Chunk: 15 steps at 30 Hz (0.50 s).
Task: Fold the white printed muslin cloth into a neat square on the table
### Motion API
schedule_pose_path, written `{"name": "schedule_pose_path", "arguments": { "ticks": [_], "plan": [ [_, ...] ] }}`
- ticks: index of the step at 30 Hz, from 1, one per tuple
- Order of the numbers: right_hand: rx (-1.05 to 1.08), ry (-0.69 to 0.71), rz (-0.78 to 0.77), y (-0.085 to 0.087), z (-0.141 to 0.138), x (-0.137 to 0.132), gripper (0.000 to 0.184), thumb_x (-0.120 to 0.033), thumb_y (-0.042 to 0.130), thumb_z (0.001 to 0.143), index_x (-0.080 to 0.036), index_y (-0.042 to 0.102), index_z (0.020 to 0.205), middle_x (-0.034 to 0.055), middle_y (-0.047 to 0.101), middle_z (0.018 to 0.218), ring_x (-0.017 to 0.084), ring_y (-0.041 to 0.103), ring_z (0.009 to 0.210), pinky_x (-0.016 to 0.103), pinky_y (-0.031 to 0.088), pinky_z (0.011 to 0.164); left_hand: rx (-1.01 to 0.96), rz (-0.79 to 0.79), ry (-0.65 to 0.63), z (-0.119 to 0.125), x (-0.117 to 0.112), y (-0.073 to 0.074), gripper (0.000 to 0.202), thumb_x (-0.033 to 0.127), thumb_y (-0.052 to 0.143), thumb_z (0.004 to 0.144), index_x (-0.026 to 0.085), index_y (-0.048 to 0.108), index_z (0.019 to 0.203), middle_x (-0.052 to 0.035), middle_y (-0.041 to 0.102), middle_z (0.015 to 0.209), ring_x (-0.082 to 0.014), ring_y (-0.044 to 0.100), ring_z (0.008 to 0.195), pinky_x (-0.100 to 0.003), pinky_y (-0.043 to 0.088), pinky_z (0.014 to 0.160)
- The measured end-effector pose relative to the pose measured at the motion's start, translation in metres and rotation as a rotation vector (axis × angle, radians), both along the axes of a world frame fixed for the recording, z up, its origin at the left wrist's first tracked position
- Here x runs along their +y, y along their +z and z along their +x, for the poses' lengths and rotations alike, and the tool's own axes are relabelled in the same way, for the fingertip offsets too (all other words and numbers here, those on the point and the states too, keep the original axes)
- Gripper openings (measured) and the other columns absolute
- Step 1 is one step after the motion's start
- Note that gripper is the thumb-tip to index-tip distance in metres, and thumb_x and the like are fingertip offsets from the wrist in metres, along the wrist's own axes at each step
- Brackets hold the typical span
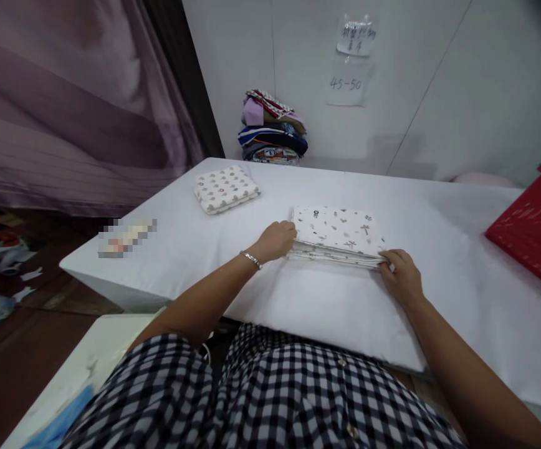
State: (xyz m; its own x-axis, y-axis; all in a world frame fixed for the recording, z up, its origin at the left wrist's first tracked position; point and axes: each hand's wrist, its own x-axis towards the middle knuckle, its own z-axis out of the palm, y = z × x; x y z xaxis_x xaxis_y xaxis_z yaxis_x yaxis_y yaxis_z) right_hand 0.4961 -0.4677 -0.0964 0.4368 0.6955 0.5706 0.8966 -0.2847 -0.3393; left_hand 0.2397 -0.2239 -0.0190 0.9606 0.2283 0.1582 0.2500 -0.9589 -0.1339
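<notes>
A folded white cloth (pixel 336 227) with small printed motifs lies on the white table in front of me, its layered front edge facing me. My left hand (pixel 277 240) grips its near left corner, fingers closed on the fabric. At the near right corner my right hand (pixel 401 274) pinches the edge between thumb and fingers. Both hands rest close to the tabletop. Farther back on the left sits another folded white cloth (pixel 226 188) with a grey and red print, apart from my hands.
The white table (pixel 443 249) reaches the pale wall. A red basket (pixel 536 224) stands at the right edge. Behind the table rises a stack of folded clothes (pixel 274 131). A blurred item (pixel 128 239) lies at the left edge. A purple curtain (pixel 78 106) hangs on the left.
</notes>
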Motion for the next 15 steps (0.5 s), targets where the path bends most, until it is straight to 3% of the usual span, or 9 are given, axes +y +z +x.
{"name": "schedule_pose_path", "arguments": {
  "ticks": [3,9,15],
  "plan": [
    [0.006,0.009,-0.003,0.000,0.000,0.001,0.024,-0.023,0.048,0.078,-0.023,0.062,0.098,0.0039,0.059,0.099,0.020,0.054,0.093,0.031,0.047,0.072,-0.009,-0.045,-0.011,-0.010,-0.004,-0.001,0.014,0.014,0.043,0.080,0.015,0.056,0.079,-0.0070,0.057,0.090,-0.0184,0.051,0.083,-0.031,0.038,0.067],
    [0.034,0.016,-0.017,0.002,0.000,0.001,0.025,-0.022,0.048,0.077,-0.023,0.062,0.097,0.0042,0.059,0.099,0.020,0.054,0.090,0.031,0.046,0.071,-0.049,-0.211,0.027,-0.017,-0.007,-0.017,0.020,0.017,0.040,0.083,0.017,0.060,0.087,-0.0062,0.058,0.094,-0.0183,0.052,0.088,-0.032,0.043,0.075],
    [0.067,0.016,-0.011,0.002,0.000,0.000,0.025,-0.022,0.049,0.076,-0.023,0.062,0.098,0.0042,0.059,0.098,0.019,0.054,0.083,0.031,0.046,0.068,-0.073,-0.340,0.028,-0.022,-0.006,-0.015,0.026,0.020,0.042,0.084,0.022,0.060,0.102,-0.0041,0.057,0.109,-0.0165,0.055,0.094,-0.030,0.045,0.078]
  ]
}}
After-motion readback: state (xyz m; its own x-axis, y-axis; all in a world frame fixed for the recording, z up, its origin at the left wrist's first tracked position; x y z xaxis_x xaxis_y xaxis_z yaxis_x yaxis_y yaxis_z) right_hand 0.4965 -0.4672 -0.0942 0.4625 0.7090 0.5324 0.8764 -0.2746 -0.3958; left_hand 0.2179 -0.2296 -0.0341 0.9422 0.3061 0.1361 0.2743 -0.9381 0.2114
